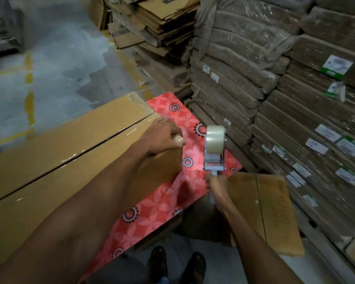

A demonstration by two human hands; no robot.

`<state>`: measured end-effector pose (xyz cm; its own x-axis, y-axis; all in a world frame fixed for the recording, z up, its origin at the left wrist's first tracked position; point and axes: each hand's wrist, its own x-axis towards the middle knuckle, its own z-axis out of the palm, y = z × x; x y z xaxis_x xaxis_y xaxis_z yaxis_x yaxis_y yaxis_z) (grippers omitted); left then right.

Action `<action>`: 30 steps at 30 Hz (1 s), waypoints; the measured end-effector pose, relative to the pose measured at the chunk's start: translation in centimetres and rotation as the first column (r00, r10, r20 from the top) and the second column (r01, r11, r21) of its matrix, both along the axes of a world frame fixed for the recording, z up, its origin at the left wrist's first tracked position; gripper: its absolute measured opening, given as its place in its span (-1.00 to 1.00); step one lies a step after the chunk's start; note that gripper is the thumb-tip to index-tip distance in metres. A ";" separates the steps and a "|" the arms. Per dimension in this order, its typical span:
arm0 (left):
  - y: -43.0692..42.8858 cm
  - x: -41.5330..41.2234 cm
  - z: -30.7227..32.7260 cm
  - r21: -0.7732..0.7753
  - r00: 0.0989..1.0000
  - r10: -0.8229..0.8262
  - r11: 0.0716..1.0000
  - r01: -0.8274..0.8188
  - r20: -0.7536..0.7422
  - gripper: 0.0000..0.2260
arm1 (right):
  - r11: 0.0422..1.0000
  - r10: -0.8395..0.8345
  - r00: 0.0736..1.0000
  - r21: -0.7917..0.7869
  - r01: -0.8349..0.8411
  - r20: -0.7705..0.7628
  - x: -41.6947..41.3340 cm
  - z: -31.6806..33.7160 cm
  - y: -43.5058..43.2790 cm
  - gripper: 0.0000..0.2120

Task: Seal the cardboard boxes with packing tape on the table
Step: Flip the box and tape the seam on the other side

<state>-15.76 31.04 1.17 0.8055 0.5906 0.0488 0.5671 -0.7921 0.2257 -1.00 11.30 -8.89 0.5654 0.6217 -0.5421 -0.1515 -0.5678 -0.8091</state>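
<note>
Right hand clenches the dispenser handle, roll above it; left hand lies on the box, finger curl unclear.

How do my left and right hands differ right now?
The left hand rests on the end of the cardboard box; the right hand grips the tape dispenser by its handle. The left touches the box; the right is apart from it. Both are bare.

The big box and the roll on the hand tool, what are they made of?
The box looks like matte brown cardboard; a glossy strip, probably clear tape, runs along its seam. The roll seems plastic tape: pale, shiny, slightly see-through.
</note>
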 end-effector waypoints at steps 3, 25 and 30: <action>-0.7 0.1 -0.5 0.015 0.999 0.040 0.999 -0.041 0.025 -0.64 | 0.978 0.180 0.943 -0.153 -0.141 0.280 2.4 -0.2 2.5 -0.82; 12.8 -9.2 -0.1 -0.048 0.922 0.388 0.921 -0.386 0.018 -0.41 | 0.698 0.473 0.386 -0.070 -0.712 0.792 -7.0 15.7 20.9 -0.69; 17.0 -9.3 -0.2 -0.109 0.913 0.405 0.911 -0.397 0.058 -0.44 | 0.567 0.595 0.249 -0.179 -0.804 0.764 -10.1 12.5 28.5 -0.60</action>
